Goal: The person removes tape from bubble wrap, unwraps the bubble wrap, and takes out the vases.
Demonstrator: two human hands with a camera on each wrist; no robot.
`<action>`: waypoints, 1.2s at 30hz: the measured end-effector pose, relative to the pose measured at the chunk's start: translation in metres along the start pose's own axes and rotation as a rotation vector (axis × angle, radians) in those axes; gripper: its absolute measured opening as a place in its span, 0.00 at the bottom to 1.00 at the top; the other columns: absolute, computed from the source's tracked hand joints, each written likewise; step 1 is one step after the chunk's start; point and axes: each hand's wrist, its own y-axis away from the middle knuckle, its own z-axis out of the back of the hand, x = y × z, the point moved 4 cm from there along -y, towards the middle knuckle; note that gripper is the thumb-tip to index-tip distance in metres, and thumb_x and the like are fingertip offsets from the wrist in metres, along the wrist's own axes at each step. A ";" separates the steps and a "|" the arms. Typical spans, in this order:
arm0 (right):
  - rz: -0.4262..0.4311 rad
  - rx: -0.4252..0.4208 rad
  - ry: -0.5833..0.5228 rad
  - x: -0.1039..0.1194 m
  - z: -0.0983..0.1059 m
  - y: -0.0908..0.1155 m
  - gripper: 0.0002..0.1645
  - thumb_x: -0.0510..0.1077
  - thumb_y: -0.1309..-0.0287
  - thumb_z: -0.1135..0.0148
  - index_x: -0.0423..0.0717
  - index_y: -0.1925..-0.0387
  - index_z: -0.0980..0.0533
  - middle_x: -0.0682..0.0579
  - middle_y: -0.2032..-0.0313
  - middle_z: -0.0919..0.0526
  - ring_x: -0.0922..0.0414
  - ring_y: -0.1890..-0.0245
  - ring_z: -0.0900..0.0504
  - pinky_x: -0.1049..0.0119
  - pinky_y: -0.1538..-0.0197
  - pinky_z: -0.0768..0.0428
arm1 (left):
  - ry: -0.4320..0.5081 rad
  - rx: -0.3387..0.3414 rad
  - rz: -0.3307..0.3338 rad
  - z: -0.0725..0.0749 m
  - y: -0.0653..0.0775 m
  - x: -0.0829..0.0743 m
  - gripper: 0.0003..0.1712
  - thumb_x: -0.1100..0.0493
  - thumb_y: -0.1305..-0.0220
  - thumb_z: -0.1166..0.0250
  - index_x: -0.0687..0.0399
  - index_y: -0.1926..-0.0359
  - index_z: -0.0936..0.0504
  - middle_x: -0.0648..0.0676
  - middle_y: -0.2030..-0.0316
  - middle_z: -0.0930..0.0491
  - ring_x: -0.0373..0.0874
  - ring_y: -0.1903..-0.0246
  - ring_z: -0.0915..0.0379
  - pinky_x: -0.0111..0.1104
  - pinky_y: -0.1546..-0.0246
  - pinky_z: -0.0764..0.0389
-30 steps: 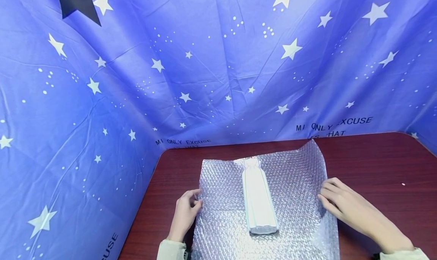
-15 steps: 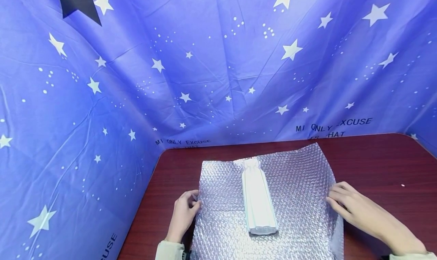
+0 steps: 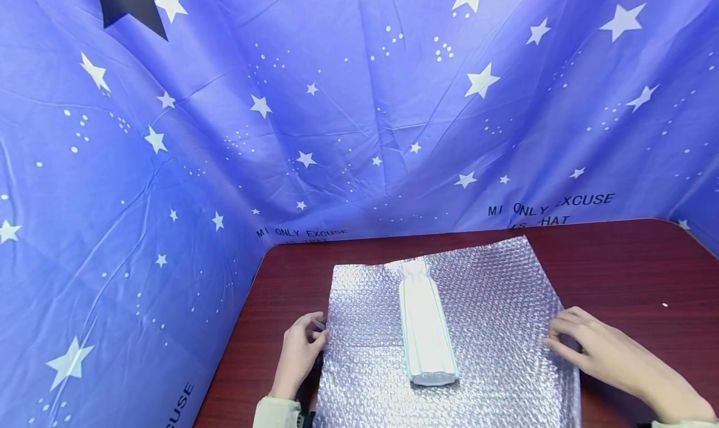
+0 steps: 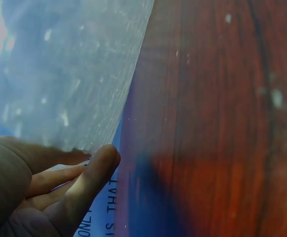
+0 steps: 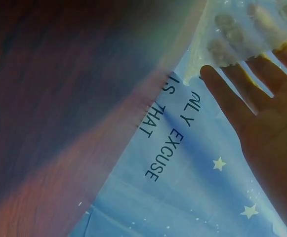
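Note:
A silvery sheet of bubble wrap (image 3: pixel 494 309) lies spread on the table. On it rests a white, elongated package (image 3: pixel 427 334) with thin green lines, gathered and narrow at its far end; its exact kind cannot be told. At the sheet's left edge, my left hand (image 3: pixel 299 353) pinches the wrap between thumb and fingers. My right hand (image 3: pixel 595 347) holds the right edge; in the right wrist view its fingertips show through the bubble wrap (image 5: pixel 237 29). Neither hand touches the package.
The dark red wooden table (image 3: pixel 623 272) extends past the sheet on both sides. A small white speck (image 3: pixel 665 305) lies at the right. Behind and to the left hangs a blue curtain (image 3: pixel 337 116) with white stars and lettering.
My right hand has moved right and toward me, drawing the wrap's right side outward and flatter; its raised far corner is lower. My left hand has shifted slightly left. The package stays put.

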 end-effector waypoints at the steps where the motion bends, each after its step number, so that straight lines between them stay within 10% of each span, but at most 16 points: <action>1: 0.003 -0.005 0.004 0.000 0.001 0.001 0.15 0.44 0.56 0.22 0.63 0.67 0.19 0.70 0.64 0.24 0.69 0.61 0.28 0.83 0.61 0.32 | 0.007 0.001 0.005 0.000 0.000 0.000 0.18 0.74 0.43 0.33 0.70 0.50 0.20 0.61 0.64 0.17 0.38 0.72 0.20 0.25 0.74 0.16; 14: -0.025 0.047 0.046 0.001 0.023 -0.006 0.18 0.46 0.53 0.23 0.70 0.73 0.26 0.75 0.67 0.31 0.71 0.66 0.32 0.69 0.72 0.26 | -0.060 -0.059 0.030 0.022 0.004 -0.005 0.21 0.73 0.42 0.33 0.72 0.46 0.22 0.67 0.56 0.18 0.43 0.73 0.17 0.27 0.76 0.16; 26: -0.120 0.051 0.070 0.007 0.050 -0.015 0.22 0.49 0.50 0.24 0.54 0.52 0.21 0.66 0.63 0.23 0.66 0.63 0.26 0.66 0.73 0.24 | -0.106 -0.162 0.073 0.055 0.003 -0.018 0.22 0.71 0.40 0.34 0.71 0.44 0.23 0.70 0.51 0.22 0.44 0.81 0.17 0.26 0.79 0.18; 36: -0.139 0.090 0.022 0.019 0.062 -0.038 0.29 0.52 0.41 0.30 0.48 0.42 0.29 0.60 0.60 0.20 0.65 0.65 0.21 0.61 0.68 0.21 | -0.040 -0.135 -0.003 0.042 -0.005 -0.050 0.21 0.70 0.38 0.34 0.69 0.44 0.23 0.67 0.48 0.22 0.53 0.72 0.15 0.32 0.77 0.15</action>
